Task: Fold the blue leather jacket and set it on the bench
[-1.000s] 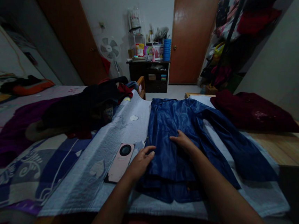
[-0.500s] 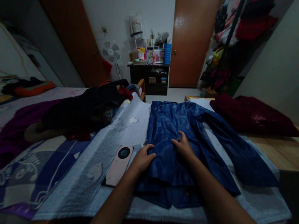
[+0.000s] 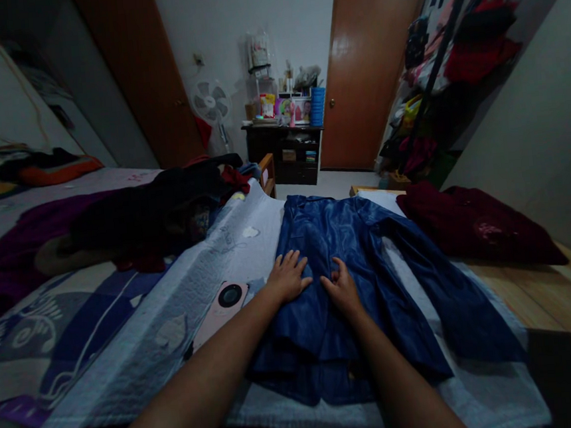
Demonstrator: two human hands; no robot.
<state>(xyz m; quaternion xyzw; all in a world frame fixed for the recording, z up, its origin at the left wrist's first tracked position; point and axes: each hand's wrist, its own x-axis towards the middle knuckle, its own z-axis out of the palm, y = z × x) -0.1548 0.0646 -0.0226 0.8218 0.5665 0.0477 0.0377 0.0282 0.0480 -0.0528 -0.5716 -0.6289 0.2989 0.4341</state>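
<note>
A dark blue, shiny leather-look jacket [image 3: 318, 324] lies on a pale quilted cover, one sleeve stretched out to the right. On its left part, my left hand [image 3: 289, 277] rests flat with the fingers spread. My right hand [image 3: 343, 291] touches the jacket's middle, thumb and forefinger apart and the other fingers partly curled; no grip on the cloth shows. Left of the jacket lies a pink phone [image 3: 219, 313] with a round black camera ring, partly covered by my left forearm.
A folded maroon garment [image 3: 481, 227] sits on wooden boards [image 3: 537, 292] at the right. Dark clothes [image 3: 149, 206] are heaped on the left. Farther back stand a white fan [image 3: 212, 102], a dark cabinet [image 3: 283, 154] and a wooden door [image 3: 365, 67]. Clothes hang at the upper right.
My left hand has moved from the jacket's left edge up and inward, and its fingers are now laid flat and spread. My right hand has shifted slightly left and down.
</note>
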